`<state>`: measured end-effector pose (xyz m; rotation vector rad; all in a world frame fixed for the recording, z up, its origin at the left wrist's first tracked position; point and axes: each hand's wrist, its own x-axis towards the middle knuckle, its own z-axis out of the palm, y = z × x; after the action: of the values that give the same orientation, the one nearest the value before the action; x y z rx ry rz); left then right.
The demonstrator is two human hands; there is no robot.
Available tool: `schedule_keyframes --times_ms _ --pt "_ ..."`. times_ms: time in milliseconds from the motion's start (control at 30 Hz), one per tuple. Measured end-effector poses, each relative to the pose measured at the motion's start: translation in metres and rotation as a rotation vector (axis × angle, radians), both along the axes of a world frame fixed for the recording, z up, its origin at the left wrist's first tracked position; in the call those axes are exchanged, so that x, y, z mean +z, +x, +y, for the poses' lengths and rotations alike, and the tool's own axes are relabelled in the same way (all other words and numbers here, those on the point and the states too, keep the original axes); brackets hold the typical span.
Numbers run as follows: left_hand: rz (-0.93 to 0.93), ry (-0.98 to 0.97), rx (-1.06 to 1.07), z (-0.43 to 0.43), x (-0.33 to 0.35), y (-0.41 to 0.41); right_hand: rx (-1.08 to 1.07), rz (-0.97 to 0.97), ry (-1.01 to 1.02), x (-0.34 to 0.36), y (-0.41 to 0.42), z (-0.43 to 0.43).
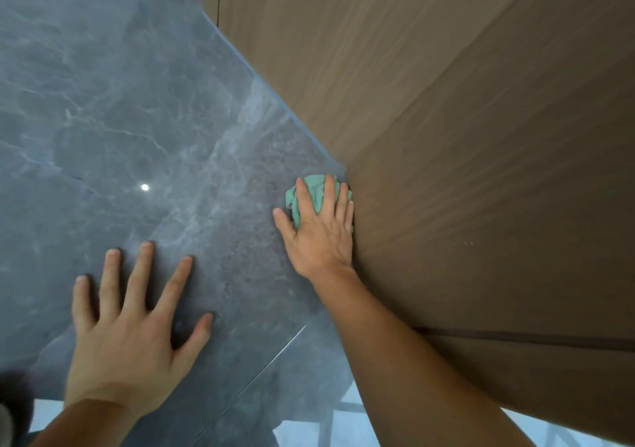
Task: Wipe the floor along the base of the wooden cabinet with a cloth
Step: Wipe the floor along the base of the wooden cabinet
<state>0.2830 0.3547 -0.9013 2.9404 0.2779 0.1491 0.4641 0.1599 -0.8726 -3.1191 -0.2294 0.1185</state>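
Note:
A crumpled green cloth (314, 190) lies on the grey marble floor (120, 120), right at the base of the brown wooden cabinet (464, 137). My right hand (319, 230) presses flat on the cloth, fingers spread over it, its outer edge against the cabinet side. Most of the cloth is hidden under the palm. My left hand (130, 323) rests flat on the floor to the left, fingers spread, holding nothing.
The cabinet's base runs diagonally from upper left to the corner by the cloth, then down along my right forearm. A tile joint (275, 357) crosses the floor near the bottom. A ceiling light reflects on the glossy floor (145, 187).

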Motion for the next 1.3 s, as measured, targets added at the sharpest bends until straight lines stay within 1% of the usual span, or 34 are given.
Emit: schedule_keyframes --times_ms 100,200,267,433,533,633,733,900,1167,1300 --pt "0.015 -0.004 0.007 -0.001 0.001 0.0 0.032 0.009 0.042 -0.001 -0.065 -0.022" --pt "0.026 0.005 0.002 -0.001 0.0 0.0 0.078 0.043 0.012 -0.003 -0.123 -0.044" --pt "0.031 0.014 -0.002 -0.001 -0.001 0.0 0.065 0.055 0.015 -0.005 -0.118 -0.043" --pt "0.034 0.051 -0.006 0.002 -0.008 -0.001 -0.1 -0.044 0.045 -0.002 -0.025 0.005" --pt "0.026 0.047 -0.001 0.002 -0.007 0.0 -0.089 -0.025 0.056 -0.004 0.021 0.016" --pt "0.022 0.045 -0.006 0.002 -0.005 0.001 -0.068 0.004 0.047 -0.004 0.04 0.015" --pt "0.028 0.038 -0.007 0.001 -0.004 0.0 -0.053 -0.031 0.051 -0.002 0.027 0.013" --pt "0.047 0.023 0.007 0.0 0.0 0.001 -0.031 -0.051 0.065 0.002 -0.03 0.005" --pt "0.076 0.017 0.008 -0.001 0.003 0.002 0.01 0.041 0.078 0.006 -0.086 -0.013" --pt "0.108 0.0 0.017 -0.001 0.006 0.004 0.084 0.068 0.054 0.01 -0.115 -0.021"
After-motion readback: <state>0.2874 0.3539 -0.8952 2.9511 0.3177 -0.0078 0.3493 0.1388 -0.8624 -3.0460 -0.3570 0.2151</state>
